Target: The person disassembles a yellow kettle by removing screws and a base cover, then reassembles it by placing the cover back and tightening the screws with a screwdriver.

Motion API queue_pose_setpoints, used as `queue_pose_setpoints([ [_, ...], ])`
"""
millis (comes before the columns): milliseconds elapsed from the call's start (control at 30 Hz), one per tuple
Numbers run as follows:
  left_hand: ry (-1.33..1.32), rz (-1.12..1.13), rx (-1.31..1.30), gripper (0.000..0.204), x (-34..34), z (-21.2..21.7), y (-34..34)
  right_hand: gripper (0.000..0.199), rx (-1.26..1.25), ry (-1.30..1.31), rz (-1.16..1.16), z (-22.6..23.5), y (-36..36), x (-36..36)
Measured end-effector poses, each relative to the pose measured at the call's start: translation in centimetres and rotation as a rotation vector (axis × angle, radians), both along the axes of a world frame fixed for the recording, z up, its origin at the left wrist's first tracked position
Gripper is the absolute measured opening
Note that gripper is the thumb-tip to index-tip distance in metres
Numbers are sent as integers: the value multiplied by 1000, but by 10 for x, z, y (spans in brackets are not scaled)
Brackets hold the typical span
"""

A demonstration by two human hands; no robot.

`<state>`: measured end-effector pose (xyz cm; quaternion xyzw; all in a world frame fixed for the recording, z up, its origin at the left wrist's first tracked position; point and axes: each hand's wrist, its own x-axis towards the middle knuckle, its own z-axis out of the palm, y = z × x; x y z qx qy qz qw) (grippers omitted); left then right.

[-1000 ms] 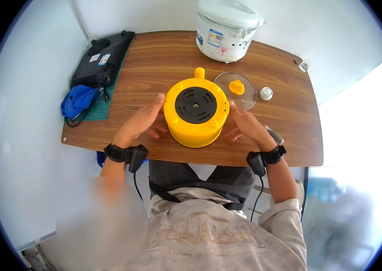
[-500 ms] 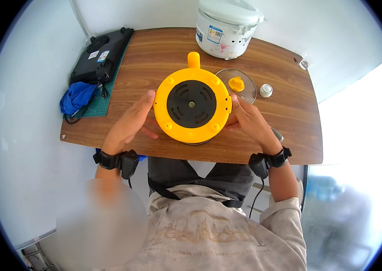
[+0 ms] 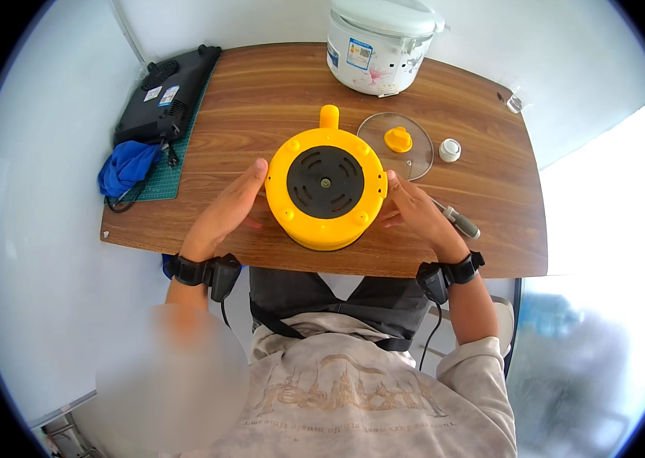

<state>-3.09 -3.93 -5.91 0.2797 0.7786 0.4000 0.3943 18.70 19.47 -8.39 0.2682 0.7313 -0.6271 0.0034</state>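
Observation:
A round yellow appliance [image 3: 328, 187] lies upside down on the wooden table [image 3: 276, 91], its black vented base facing up and a yellow handle stub pointing away from me. My left hand [image 3: 229, 210] lies flat against its left side with fingers extended. Against its right side rests my right hand [image 3: 412, 210], fingers spread. Both hands touch the yellow body without closing around it.
A glass lid with a yellow knob [image 3: 396, 143] and a small white cap [image 3: 450, 149] lie right of the appliance. A white rice cooker [image 3: 379, 42] stands at the back. A black induction cooker [image 3: 166, 95] and blue cloth [image 3: 128, 166] sit at left. A screwdriver [image 3: 458, 221] lies by my right wrist.
The yellow appliance was tilted up toward me between my hands and has come back down onto the table, shifted slightly. Both hands have stayed on its sides.

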Motion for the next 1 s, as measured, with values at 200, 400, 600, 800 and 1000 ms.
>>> queue_pose_setpoints([
  [200, -35, -17, -34, 89, -2, -6, 3, 68, 10, -1, 1, -8, 1, -2],
  [400, -6, -37, -53, 94, 0, -4, 2, 67, 4, -10, -2, -10, 2, -3],
  [600, 113, -31, -28, 73, -5, -5, 3, 55, 106, 23, -34, 6, -2, 4],
  [800, 660, -58, 252, 37, 6, 22, 11, 39, 655, -13, -187, 11, 36, 51],
  [1000, 852, -341, 281, 16, 26, 38, 29, 34, 895, -194, -380, 2, 66, 98],
])
